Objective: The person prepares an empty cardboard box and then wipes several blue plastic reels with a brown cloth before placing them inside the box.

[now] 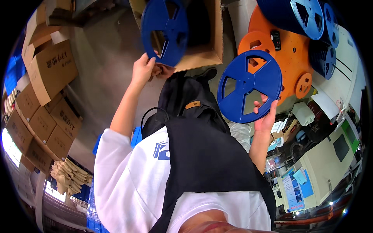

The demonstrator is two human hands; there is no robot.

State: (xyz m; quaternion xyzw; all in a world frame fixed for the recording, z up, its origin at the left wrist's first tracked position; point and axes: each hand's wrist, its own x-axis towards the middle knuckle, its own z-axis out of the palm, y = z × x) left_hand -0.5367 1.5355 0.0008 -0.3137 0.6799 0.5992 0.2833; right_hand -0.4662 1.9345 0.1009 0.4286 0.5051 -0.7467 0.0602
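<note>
Head view: your left hand (143,70) is closed on the lower rim of a blue spoked plastic reel (164,31), pinched at the edge so it stands upright above the open brown cardboard box (210,42). Your right hand (266,115) is half open, fingers curled on the lower rim of a second blue plastic reel (249,86), face tilted toward you, beside the stacked orange reels (287,50). More blue reels (307,17) lie beyond. A black backpack (190,105) sits below.

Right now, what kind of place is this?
Probably a factory or warehouse floor for packing component reels. Stacked brown cardboard cartons line one side, empty blue plastic reels and orange plastic reels pile on the other, and each hand holds a blue spoked reel.
</note>
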